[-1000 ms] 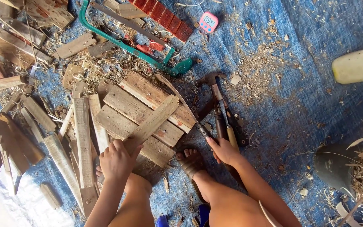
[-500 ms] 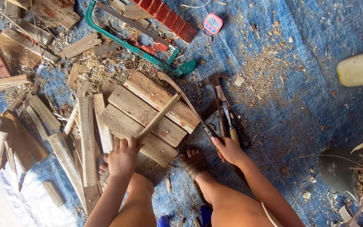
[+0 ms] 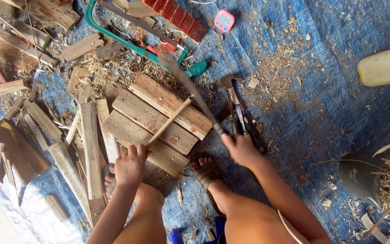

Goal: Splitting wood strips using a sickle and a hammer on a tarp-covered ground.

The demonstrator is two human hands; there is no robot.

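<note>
Wooden stick [image 3: 170, 121] stayed pinned on the plank block [image 3: 159, 122] by the left hand [image 3: 129, 165]; right hand [image 3: 241, 149], clamped on the machete [image 3: 190, 90], had swung it up over the block.

Daylight scene, evenly and brightly lit from above; the blue tarpaulin [image 3: 321, 113] and the wooden boards [image 3: 159, 117] are rendered in warm, saturated colour. Shadows are soft and short, and are seen mainly beneath the boards and under the legs. The lower left corner is overexposed, where a pale sheet [image 3: 5, 221] is washed out to near white. The long blade [image 3: 190, 92] held in the right hand [image 3: 242, 151] is smeared by motion blur, while the left hand [image 3: 129, 167] is rendered fairly sharp. Slight wide-angle bending is noted toward the edges, where detail is softened.
</note>
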